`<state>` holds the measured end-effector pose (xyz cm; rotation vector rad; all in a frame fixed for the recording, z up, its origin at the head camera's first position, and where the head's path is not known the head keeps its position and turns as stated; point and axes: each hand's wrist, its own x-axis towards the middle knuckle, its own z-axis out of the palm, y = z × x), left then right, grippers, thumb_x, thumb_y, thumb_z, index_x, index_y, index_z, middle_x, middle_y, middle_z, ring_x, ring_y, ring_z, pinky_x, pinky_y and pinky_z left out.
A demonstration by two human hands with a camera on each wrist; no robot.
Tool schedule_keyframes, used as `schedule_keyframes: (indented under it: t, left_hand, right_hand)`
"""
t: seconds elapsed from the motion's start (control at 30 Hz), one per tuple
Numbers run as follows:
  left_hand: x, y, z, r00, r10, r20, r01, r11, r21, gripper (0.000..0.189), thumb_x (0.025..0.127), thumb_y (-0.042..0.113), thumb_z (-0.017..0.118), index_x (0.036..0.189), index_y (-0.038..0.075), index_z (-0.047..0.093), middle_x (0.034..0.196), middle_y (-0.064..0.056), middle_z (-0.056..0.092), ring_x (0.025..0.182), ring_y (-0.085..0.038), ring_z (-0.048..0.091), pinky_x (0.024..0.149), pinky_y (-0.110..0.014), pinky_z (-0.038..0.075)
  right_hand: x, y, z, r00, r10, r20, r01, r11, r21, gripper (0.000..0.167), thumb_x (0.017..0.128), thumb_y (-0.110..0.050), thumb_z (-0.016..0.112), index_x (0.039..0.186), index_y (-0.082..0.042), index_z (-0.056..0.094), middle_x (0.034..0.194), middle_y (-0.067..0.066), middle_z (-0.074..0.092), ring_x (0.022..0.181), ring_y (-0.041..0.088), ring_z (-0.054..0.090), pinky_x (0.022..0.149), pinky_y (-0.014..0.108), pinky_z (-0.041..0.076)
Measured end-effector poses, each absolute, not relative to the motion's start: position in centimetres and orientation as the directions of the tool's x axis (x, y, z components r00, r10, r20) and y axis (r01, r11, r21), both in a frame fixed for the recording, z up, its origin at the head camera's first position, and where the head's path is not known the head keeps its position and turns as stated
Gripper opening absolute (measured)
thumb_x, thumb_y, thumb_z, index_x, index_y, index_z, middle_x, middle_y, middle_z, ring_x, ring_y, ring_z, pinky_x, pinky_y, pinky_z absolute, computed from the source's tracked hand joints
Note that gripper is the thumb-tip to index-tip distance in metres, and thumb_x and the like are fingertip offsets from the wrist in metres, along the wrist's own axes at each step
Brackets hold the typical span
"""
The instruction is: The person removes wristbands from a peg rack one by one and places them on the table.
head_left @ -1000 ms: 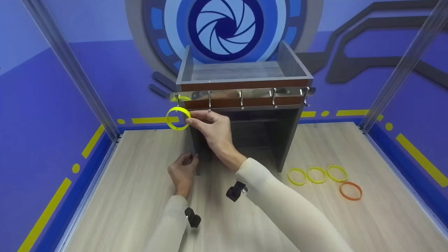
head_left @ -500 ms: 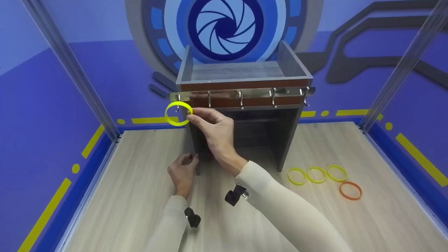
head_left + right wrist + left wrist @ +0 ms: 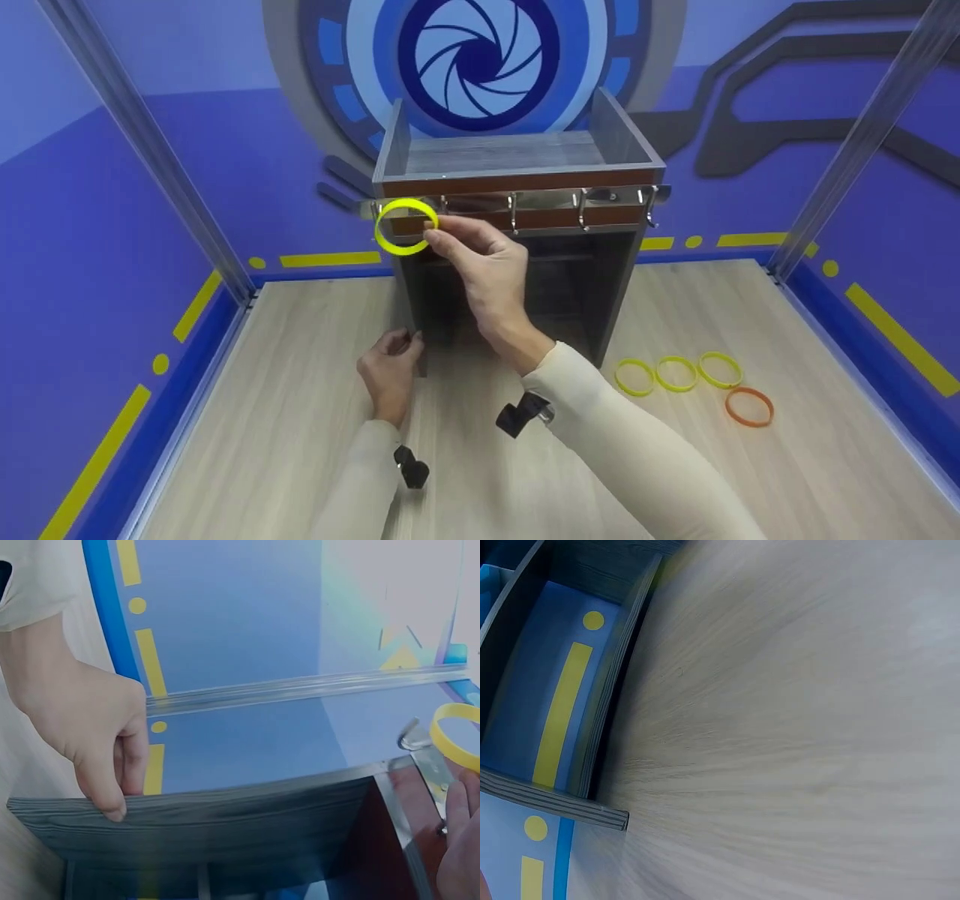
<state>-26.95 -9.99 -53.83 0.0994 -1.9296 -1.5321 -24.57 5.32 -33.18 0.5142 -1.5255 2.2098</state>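
Thumb and fingers of my right hand [image 3: 495, 277] pinch a yellow wristband [image 3: 407, 203] by its right side. The wristband is held up before the left end of a metal hook rail [image 3: 551, 198] on a small grey cabinet [image 3: 626, 285], apart from the hooks as far as I can see. Low at the cabinet's front left, my left hand [image 3: 388, 375] grips the edge of the side panel; the right wrist view shows the thumb of this hand [image 3: 90, 712] on one face of the panel [image 3: 225, 817]. The left wrist view shows mostly tabletop.
Three yellow wristbands, one of them the middle band [image 3: 677, 390], lie in a row on the wooden table [image 3: 300, 420] to the right. An orange wristband [image 3: 750, 425] lies just in front of them. Blue panels [image 3: 195, 165] and metal posts enclose the table.
My right hand has moved right and slightly up with the yellow wristband, away from the leftmost hook. My left hand stays on the side panel.
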Motion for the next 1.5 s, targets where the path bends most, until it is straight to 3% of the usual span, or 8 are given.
schedule_keyframes:
  t: [0.97,1.5]
  left_hand:
    - [-27.1,-9.8,-53.9,-0.749,-0.474,0.463,0.343,0.320,0.883,0.016,0.078,-0.005,0.089,0.090,-0.005,0.079,0.087,-0.018,0.078,0.079,-0.033,0.078,0.068,-0.013,0.056]
    - [-27.0,-9.9,-53.9,-0.756,-0.468,0.458,0.327,0.336,0.883,0.017,0.079,0.000,0.090,0.092,-0.004,0.080,0.087,-0.015,0.078,0.078,-0.030,0.077,0.066,-0.013,0.054]
  right_hand:
    - [-22.7,15.3,-32.2,-0.781,0.295,0.551,-0.624,-0.319,-0.713,0.021,0.089,0.008,0.081,0.110,0.005,0.077,0.108,0.024,0.077,0.098,0.032,0.077,0.091,0.045,0.060]
    - [-21.7,19.8,-34.5,-0.803,0.382,0.457,-0.582,-0.341,-0.738,0.021,0.090,0.011,0.079,0.110,0.008,0.076,0.107,0.021,0.078,0.098,0.029,0.077,0.092,0.042,0.060]
